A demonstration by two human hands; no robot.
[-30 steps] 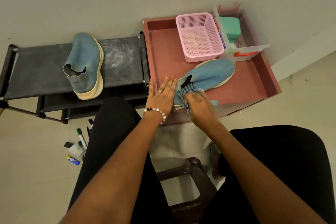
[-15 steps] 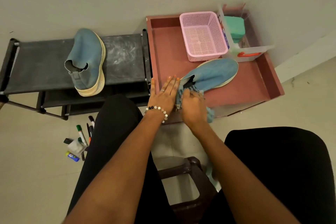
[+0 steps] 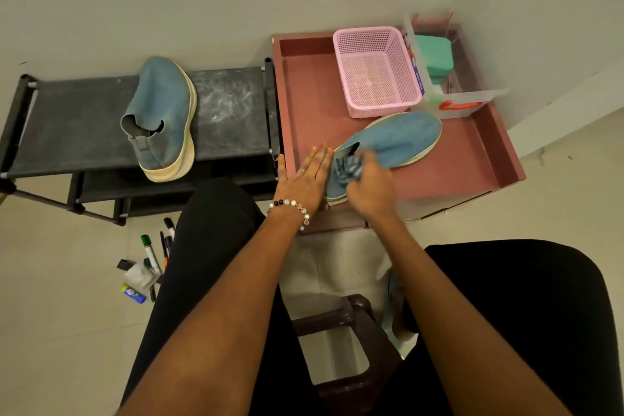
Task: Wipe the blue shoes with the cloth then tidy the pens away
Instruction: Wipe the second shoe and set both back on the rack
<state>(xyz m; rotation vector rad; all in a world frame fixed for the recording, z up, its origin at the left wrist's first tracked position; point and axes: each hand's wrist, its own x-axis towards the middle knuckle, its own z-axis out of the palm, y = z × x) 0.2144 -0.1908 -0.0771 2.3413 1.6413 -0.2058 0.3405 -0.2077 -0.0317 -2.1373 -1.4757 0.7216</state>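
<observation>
R hand [image 3: 369, 191] rubbed cloth [image 3: 347, 167] on shoe [image 3: 395, 140], L hand [image 3: 305, 179] lay flat beside; 2nd shoe [image 3: 162, 118], pens [image 3: 153, 255] left.

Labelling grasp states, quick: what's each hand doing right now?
Left hand: open, straight fingers flat beside the blue slip-on shoe.
Right hand: gripping the striped blue cloth against that shoe.

No text can be read. The clear box [image 3: 456, 101] just right of the pink basket [image 3: 376, 71] carries a blue label strip [image 3: 418, 73] with print too small and blurred to make out.
</observation>
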